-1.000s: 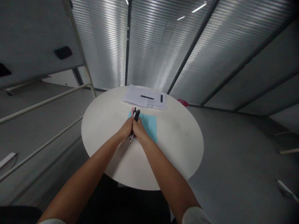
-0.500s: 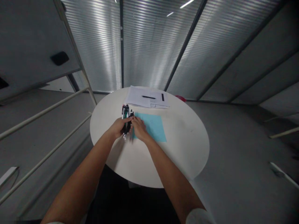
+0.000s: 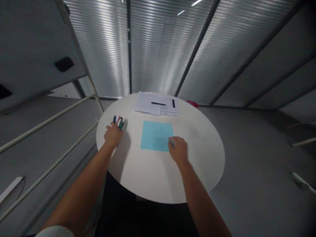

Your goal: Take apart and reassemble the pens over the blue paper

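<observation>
At the left side of the round white table, my left hand (image 3: 113, 134) is wrapped around a bundle of pens (image 3: 119, 122). Their ends stick out above the fingers in blue, pink, white and green; the lower parts are mostly hidden by the hand. A light blue sheet (image 3: 155, 135) lies flat in the middle of the table. Over its right edge rests my right hand (image 3: 178, 148), with fingers apart and nothing seen in it.
The round white table (image 3: 202, 154) carries a stack of white papers (image 3: 146, 105) at its far side, with a black pen (image 3: 158, 103) on top. A pale metal frame (image 3: 95, 95) stands close on the left. Behind the table is a ribbed translucent wall (image 3: 158, 49).
My left hand has carried the pens left, off the blue sheet. My right hand has let go of the bundle and moved right to the sheet's right edge.
</observation>
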### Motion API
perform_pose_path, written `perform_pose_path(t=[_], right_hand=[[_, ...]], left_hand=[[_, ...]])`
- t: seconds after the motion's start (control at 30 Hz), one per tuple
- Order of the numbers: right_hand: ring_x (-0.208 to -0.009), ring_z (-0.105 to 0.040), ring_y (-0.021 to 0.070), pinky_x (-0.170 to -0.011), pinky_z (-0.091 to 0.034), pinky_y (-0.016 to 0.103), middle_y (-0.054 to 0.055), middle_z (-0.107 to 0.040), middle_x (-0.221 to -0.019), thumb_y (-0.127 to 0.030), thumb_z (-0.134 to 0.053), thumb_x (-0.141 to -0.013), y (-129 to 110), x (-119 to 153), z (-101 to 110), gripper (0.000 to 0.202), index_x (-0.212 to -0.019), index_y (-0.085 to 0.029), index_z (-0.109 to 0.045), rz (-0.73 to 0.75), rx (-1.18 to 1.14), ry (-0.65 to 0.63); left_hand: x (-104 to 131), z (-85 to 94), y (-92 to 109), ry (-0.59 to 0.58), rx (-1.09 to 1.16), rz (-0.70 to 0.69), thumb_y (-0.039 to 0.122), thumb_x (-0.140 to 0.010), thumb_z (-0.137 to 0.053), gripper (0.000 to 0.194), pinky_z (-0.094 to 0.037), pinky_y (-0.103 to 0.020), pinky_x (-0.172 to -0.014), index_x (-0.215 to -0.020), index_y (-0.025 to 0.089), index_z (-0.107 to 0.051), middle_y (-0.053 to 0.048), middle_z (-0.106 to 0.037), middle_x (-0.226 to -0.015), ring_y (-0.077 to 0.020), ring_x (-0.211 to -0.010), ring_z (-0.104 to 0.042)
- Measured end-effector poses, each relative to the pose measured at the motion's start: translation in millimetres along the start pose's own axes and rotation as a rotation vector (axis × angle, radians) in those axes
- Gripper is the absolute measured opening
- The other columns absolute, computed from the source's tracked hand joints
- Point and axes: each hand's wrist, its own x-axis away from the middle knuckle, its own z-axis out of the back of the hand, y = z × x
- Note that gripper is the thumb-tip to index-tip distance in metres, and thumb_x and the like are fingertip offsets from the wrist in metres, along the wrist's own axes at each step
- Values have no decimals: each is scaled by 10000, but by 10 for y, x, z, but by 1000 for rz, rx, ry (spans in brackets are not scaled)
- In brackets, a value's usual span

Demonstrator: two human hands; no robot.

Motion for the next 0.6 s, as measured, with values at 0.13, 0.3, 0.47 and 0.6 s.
perform_pose_path(t=[0.13,0.3,0.47,0.6], right_hand=[[-1061,-521,219,-938,-327,364,61,-677,-1077,-228,-507,-887,20,9,-58,243,-1016,-218,-712,-30,-19,-42],[-1063,-512,221,-944,-312,366,57,-676,-1067,-197,-522,-859,-14,19,-38,234,-985,-221,-718,-13,-67,-75],[-1062,-510,222,-948,-317,365,64,-671,-1069,-187,-516,-854,-33,42,1,251,-998,-212,-719,-24,-123,-71],[-1067,-517,222,-952,-320,368,55,-671,-1073,-187,-513,-858,-69,53,32,252,-1002,-216,-718,-5,-168,-98]], left_hand=[[30,-123,57,106,-26,26,397,-800,-568,699,-459,-503,-896,-1382,58,-380,-306,-466,-1319,-423,-1112,-573],[94,-158,70,154,-15,74,469,-774,-570,916,-401,-538,-983,-1464,-42,-254,-330,-407,-1404,-452,-1274,-413],[221,-227,150,226,-26,90,398,-807,-539,890,-381,-505,-1005,-1453,-119,-212,-357,-442,-1372,-420,-1248,-451],[317,-358,244,291,-26,96,375,-853,-494,833,-362,-500,-1024,-1475,-86,-187,-364,-425,-1389,-422,-1291,-432]])
